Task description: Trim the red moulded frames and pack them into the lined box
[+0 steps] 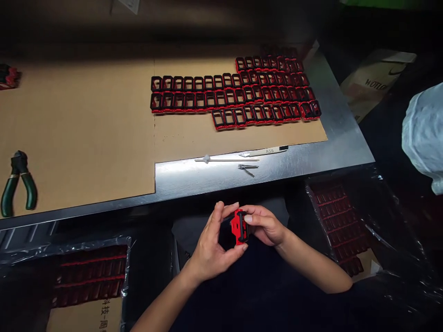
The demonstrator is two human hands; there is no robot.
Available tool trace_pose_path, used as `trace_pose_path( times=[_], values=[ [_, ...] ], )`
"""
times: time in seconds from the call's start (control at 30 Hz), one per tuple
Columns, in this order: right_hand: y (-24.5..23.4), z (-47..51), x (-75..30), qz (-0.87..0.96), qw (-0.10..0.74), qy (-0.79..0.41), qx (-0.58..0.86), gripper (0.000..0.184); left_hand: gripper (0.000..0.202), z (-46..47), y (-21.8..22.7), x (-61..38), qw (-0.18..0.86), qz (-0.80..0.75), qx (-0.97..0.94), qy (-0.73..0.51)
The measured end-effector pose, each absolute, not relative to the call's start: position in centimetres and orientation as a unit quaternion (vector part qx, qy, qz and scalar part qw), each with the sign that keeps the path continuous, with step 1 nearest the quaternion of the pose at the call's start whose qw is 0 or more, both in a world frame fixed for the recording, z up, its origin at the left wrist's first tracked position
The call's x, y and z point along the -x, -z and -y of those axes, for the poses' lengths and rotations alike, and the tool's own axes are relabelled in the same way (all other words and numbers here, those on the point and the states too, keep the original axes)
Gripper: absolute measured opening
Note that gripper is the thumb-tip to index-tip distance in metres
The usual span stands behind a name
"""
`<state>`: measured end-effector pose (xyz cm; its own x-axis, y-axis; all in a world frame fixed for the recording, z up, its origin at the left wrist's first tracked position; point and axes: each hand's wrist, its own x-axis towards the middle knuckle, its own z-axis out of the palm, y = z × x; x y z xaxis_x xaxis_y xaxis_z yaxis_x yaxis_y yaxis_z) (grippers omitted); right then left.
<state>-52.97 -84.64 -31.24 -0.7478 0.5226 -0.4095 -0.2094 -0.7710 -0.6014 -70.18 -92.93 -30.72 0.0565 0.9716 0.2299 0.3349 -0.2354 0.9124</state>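
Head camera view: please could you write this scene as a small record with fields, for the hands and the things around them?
Left hand: holds red-and-black plastic frame
Right hand: holds same frame from other side
Surface: cardboard sheet on steel table
On cardboard: rows of similar frames, green-handled pliers
Table edge: craft knife, metal tweezers
Lower left: plastic-lined box of frames

A steel-topped desk (pixel 339 138) under cardboard sheeting (pixel 79 138) catches the light — beyond it, deep shadow and a leaning paper bag (pixel 375 85)
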Motion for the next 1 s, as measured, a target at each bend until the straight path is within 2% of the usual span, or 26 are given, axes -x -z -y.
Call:
trace_pose_path(
  times=[0.1,0.17,0.27,0.33,0.4,0.47,0.67,0.77,0.83,0.9,1.0],
  values=[
    [31.3,84.8,53.0,0.297,0.216,-0.890,0.269,0.035,0.105,93.1,31.0,70.3,0.373,-0.500,-0.621,-0.473],
    [31.0,84.8,52.9,0.400,0.292,-0.828,0.264,0.026,0.097,93.1,31.2,70.3,0.416,-0.498,-0.577,-0.496],
    [30.1,84.6,53.0,0.673,0.436,-0.547,0.240,0.028,0.074,93.2,31.6,70.3,0.520,-0.498,-0.447,-0.530],
    [29.7,84.5,53.4,0.793,0.461,-0.348,0.196,0.028,0.068,93.2,31.7,70.1,0.583,-0.486,-0.365,-0.539],
    [29.7,84.5,54.0,0.840,0.451,-0.251,0.169,0.019,0.074,93.1,31.6,70.0,0.610,-0.480,-0.318,-0.544],
    [29.8,84.6,54.8,0.857,0.434,-0.220,0.170,0.011,0.077,93.0,31.5,69.9,0.605,-0.486,-0.302,-0.555],
    [27.5,81.3,54.6,0.878,0.365,-0.278,0.136,0.015,0.059,93.3,31.4,70.9,0.545,-0.453,-0.308,-0.635],
    [26.4,78.0,53.3,0.872,0.352,-0.152,0.305,0.016,0.062,93.9,31.4,71.2,0.536,-0.441,-0.330,-0.640],
    [26.6,76.7,52.9,0.861,0.277,-0.060,0.422,0.026,0.065,94.2,31.4,71.2,0.530,-0.446,-0.359,-0.626],
    [27.4,76.2,52.9,0.854,0.204,-0.042,0.476,0.029,0.067,94.3,31.4,71.0,0.517,-0.458,-0.398,-0.604],
    [28.7,76.6,53.3,0.836,0.200,-0.062,0.506,0.028,0.070,94.2,31.3,70.8,0.483,-0.488,-0.464,-0.559]
  ],
)
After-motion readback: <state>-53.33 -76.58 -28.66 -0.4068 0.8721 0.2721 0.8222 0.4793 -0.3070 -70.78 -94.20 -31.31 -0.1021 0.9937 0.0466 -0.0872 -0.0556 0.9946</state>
